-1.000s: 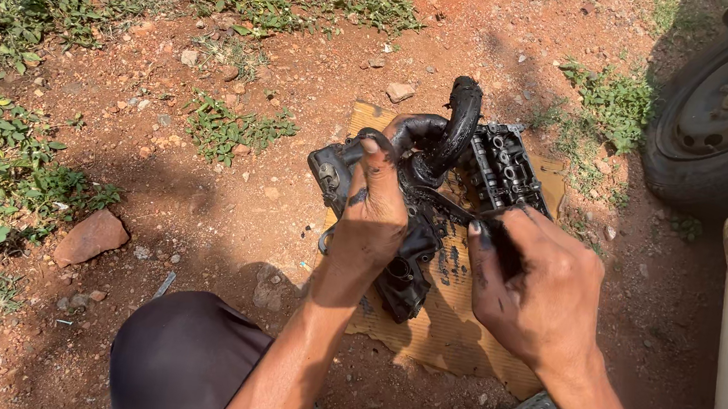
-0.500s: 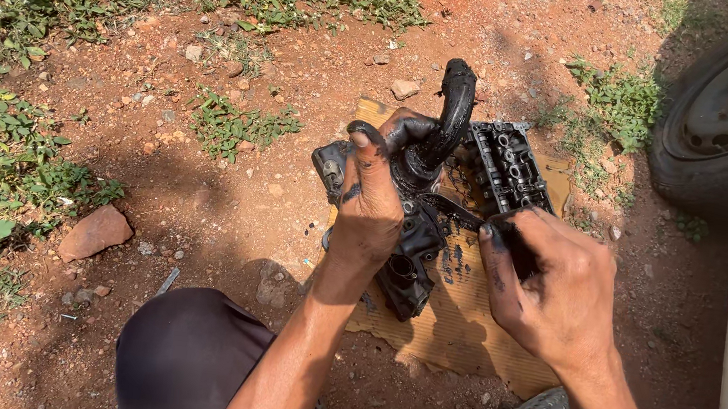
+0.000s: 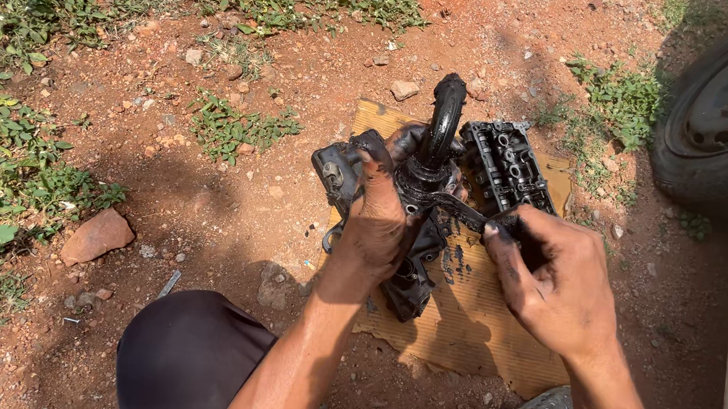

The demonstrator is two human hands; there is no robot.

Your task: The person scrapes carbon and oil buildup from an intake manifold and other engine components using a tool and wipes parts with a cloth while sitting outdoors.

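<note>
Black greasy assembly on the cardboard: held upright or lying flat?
Upright. The black assembly stands on the cardboard, curved pipe on top, left hand gripping it; right hand holds a tool.

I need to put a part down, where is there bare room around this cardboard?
Bare dirt lies left of the cardboard, between it and the brick-coloured stone. The cardboard's near right corner is bare. Crowded: both hands on the greasy black assembly, valve block behind.

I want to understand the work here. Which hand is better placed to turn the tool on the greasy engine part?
Probably the right hand: it already grips the dark tool reaching the engine part. The left hand presses on the part, steadying it.
</note>
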